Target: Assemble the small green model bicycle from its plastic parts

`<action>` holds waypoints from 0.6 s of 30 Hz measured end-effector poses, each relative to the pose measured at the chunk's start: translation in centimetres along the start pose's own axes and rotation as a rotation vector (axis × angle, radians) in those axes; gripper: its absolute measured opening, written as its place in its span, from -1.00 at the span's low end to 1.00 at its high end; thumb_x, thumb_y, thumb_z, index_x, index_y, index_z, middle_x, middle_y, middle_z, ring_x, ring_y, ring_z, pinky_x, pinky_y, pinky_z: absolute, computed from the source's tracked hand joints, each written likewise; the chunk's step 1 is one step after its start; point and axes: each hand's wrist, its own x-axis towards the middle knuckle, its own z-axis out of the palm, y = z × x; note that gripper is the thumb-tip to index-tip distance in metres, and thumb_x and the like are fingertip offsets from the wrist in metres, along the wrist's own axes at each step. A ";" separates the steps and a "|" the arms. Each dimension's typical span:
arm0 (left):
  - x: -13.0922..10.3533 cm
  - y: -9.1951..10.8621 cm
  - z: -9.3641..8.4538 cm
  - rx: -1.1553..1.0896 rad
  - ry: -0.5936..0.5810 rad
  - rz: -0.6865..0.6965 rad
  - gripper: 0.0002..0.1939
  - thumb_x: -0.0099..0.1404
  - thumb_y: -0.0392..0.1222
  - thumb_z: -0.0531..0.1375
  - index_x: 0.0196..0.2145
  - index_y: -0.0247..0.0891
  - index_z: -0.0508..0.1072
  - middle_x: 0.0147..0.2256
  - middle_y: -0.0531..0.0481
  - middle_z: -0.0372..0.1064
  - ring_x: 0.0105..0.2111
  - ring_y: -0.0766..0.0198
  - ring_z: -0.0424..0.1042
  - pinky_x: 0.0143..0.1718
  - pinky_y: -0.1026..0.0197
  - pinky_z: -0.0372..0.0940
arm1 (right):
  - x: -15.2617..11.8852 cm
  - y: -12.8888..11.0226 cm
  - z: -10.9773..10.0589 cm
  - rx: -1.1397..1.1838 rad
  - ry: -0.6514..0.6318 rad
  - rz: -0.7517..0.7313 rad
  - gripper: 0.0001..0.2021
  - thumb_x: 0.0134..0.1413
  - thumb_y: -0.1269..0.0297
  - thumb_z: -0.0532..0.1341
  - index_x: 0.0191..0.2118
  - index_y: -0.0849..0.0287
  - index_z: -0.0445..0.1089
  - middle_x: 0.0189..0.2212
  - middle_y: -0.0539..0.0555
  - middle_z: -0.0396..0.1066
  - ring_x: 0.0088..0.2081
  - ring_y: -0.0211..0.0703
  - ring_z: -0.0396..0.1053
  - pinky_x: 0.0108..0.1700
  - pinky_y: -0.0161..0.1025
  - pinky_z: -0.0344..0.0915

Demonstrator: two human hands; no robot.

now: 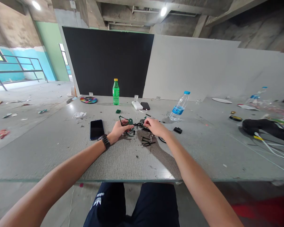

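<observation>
My left hand [120, 130], wearing a dark wristwatch [105, 141], is closed round a small green and black model part [130, 122] with thin bars, which looks like a toy bicycle frame. My right hand [155, 126] is pinched just to the right, over a cluster of thin black parts [141, 124]; whatever lies between its fingertips is too small to tell. Below the hands, several thin black pieces [146, 142] lie loose on the table. A small wheel [162, 139] shows partly behind my right wrist.
A dark phone [97, 129] lies left of my left hand. Farther back stand a green bottle [115, 92], a white power bank [137, 105] and a tilted clear water bottle [179, 106]. A black box-like piece [178, 130] and a tape roll [235, 118] are on the grey table [68, 164].
</observation>
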 end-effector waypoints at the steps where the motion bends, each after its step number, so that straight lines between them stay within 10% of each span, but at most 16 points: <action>1: 0.0 -0.1 0.0 -0.005 -0.002 0.002 -0.64 -0.01 -0.17 0.48 -0.34 -0.34 0.44 -0.43 0.03 0.38 -0.50 0.39 0.35 -0.48 0.27 0.30 | 0.0 0.0 -0.2 -0.007 0.017 0.007 -0.85 0.30 0.29 0.13 -0.20 0.10 0.46 -0.27 0.14 0.53 -0.26 -0.06 0.42 -0.25 -0.19 0.21; 18: 0.4 -0.5 -0.3 -0.035 0.040 -0.012 -0.59 -0.04 -0.12 0.50 -0.34 -0.35 0.43 -0.42 0.00 0.41 -0.50 0.37 0.38 -0.50 0.28 0.32 | 0.4 0.8 -0.8 -0.108 0.050 0.045 -0.80 0.30 0.26 0.12 -0.21 0.14 0.50 -0.29 0.14 0.55 -0.30 -0.08 0.44 -0.23 -0.21 0.25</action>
